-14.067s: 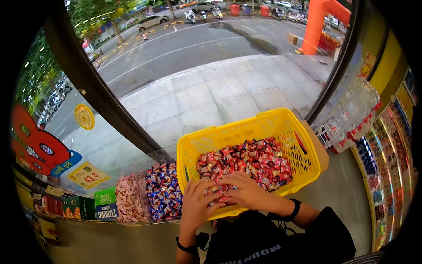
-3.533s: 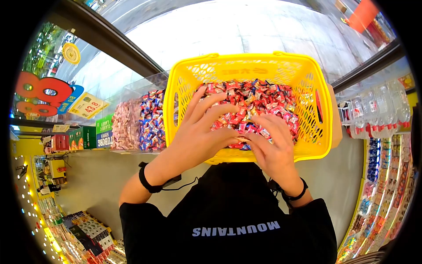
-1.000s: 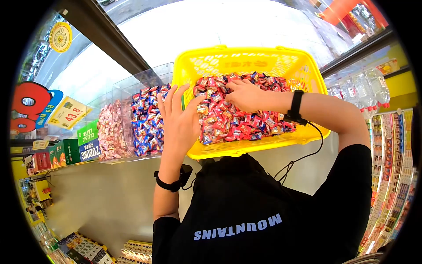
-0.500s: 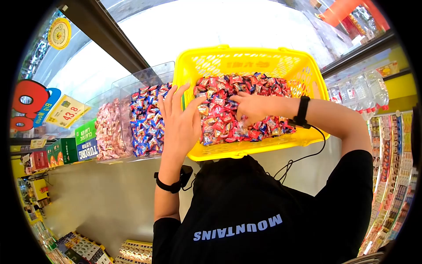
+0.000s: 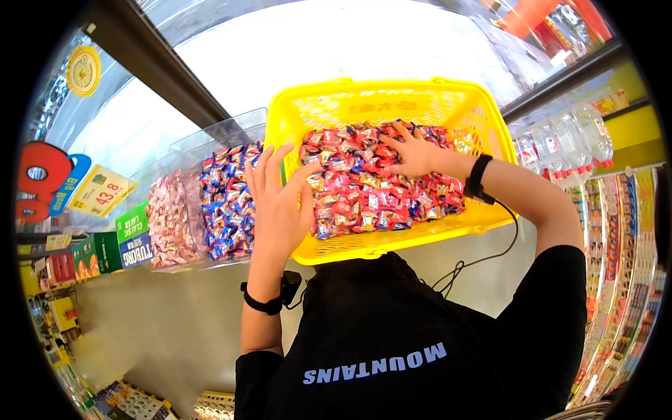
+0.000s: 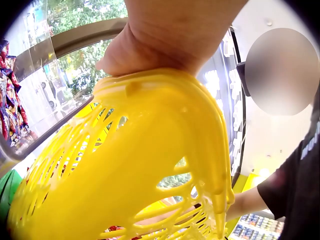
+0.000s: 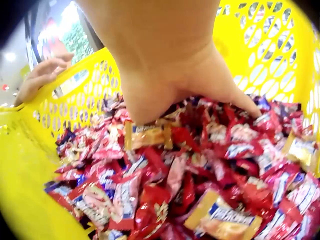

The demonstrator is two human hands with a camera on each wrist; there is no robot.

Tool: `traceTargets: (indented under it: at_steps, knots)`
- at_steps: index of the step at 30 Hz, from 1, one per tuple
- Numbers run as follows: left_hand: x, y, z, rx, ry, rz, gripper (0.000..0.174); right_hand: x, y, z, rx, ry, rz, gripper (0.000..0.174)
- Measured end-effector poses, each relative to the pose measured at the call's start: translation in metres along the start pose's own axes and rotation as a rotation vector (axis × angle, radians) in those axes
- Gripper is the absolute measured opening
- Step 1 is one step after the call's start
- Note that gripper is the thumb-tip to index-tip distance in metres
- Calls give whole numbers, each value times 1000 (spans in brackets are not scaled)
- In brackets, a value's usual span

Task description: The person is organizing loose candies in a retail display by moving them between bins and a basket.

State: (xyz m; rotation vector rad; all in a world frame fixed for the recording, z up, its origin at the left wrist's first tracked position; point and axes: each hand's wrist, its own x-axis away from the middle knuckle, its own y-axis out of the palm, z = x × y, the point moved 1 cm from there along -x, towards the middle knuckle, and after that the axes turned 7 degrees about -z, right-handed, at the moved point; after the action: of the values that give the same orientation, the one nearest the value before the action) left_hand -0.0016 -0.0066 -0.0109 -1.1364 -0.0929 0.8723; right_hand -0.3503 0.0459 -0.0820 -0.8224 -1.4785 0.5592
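A yellow basket (image 5: 392,243) holds a heap of wrapped candies (image 5: 371,199), mostly red with some blue and gold. My left hand (image 5: 280,199) rests over the basket's left rim, fingers spread; in the left wrist view the hand (image 6: 165,40) lies on the yellow rim (image 6: 150,80). Inside the basket, my right hand (image 5: 416,154) touches the top of the candies with its fingers spread. The right wrist view has that hand (image 7: 170,80) against the candies (image 7: 150,200), its fingertips partly hidden, with a gold-wrapped candy (image 7: 147,136) beside it.
Left of the basket stand clear bins of blue-and-red candies (image 5: 227,203) and pink candies (image 5: 171,217), then a Tuborg box (image 5: 134,250). Large bottles (image 5: 570,140) and stocked shelves (image 5: 623,259) are on the right. A window frame (image 5: 161,63) rises behind.
My right hand has shifted slightly across the candies, toward the back of the basket, and its fingers are more spread. The left hand stays at the left rim. The view has shifted a little.
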Motion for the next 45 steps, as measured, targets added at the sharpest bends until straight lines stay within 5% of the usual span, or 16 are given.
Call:
traceTargets:
  at_steps: [3, 6, 11, 18, 24, 28, 31, 45]
  knots:
    - [1, 0, 2, -12, 3, -6, 35, -7, 15, -7, -18, -217, 5, 98]
    - [0, 1, 2, -12, 6, -5, 35, 13, 2, -24, 54, -235, -151, 95]
    - [-1, 1, 1, -14, 3, -9, 36, 33, 11, -61, 101, -666, -92, 90]
    - [0, 2, 2, -33, -1, 14, 34, 53, 19, -103, 205, -843, -187, 76]
    - [0, 2, 3, -47, 4, 24, 33, 52, 1, -83, 99, -916, -77, 78]
    - [-1, 5, 2, -51, -1, 10, 34, 37, -8, -48, 169, -614, 54, 80]
    - [0, 3, 2, -40, 3, 9, 35, 31, -21, -31, 202, -257, -31, 81]
    - [1, 3, 1, -42, 22, 13, 35, -7, 4, -12, 102, -201, 175, 56]
